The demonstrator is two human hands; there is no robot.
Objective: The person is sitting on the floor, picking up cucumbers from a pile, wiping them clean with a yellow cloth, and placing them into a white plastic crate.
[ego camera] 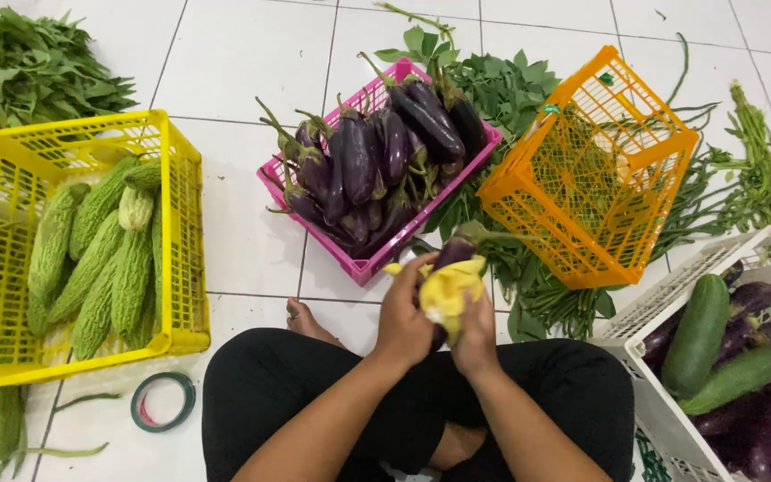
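Observation:
I sit cross-legged on a white tiled floor. My left hand (405, 317) grips the side of a purple eggplant (454, 251) that points up toward the crates. Around its lower part is a yellow cloth (446, 290), and my right hand (477, 335) presses that cloth against the eggplant from below. Both hands are closed, just above my lap. The eggplant's lower end is hidden by the cloth and my fingers.
A pink crate (369, 264) full of eggplants stands ahead. A yellow crate (0, 295) of bitter gourds is left, an orange crate (596, 170) lies tipped over leafy greens, and a white crate (662, 295) with cucumbers and eggplants is right. A tape roll (163, 402) lies at my left knee.

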